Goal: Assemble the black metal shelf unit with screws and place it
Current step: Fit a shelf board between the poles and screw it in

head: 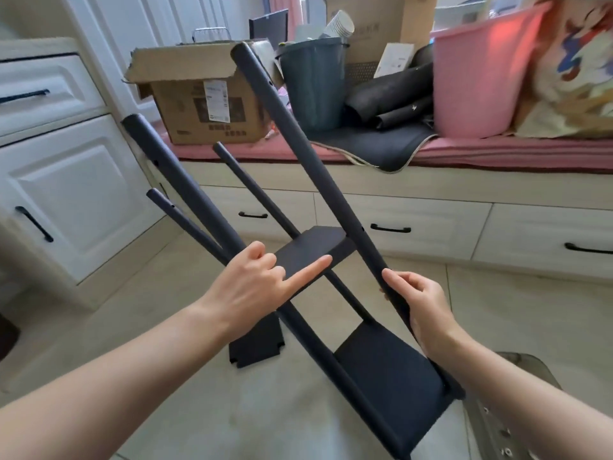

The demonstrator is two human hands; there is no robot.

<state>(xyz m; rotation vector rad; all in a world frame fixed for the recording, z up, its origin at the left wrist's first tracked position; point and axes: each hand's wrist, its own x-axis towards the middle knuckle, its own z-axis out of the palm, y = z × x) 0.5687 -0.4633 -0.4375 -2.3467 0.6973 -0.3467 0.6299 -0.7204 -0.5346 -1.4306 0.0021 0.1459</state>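
The black metal shelf unit (391,376) is tilted in front of me, its long round posts pointing up and away. A lower shelf panel sits near my lap, and a middle shelf panel (308,250) hangs between the posts. My left hand (255,287) grips the left front post (179,184), its index finger stretched out under the middle panel's edge. My right hand (421,307) is closed around the right front post (298,137). A loose black panel (257,341) lies on the floor below. No screws are visible.
An open cardboard box (199,94), a grey bucket (311,84), a pink bin (477,71) and dark rolled mats (388,97) crowd a pink-cushioned bench ahead. White cabinets (66,180) stand at left, drawers (398,224) under the bench. A grey perforated stool edge (497,423) shows at bottom right.
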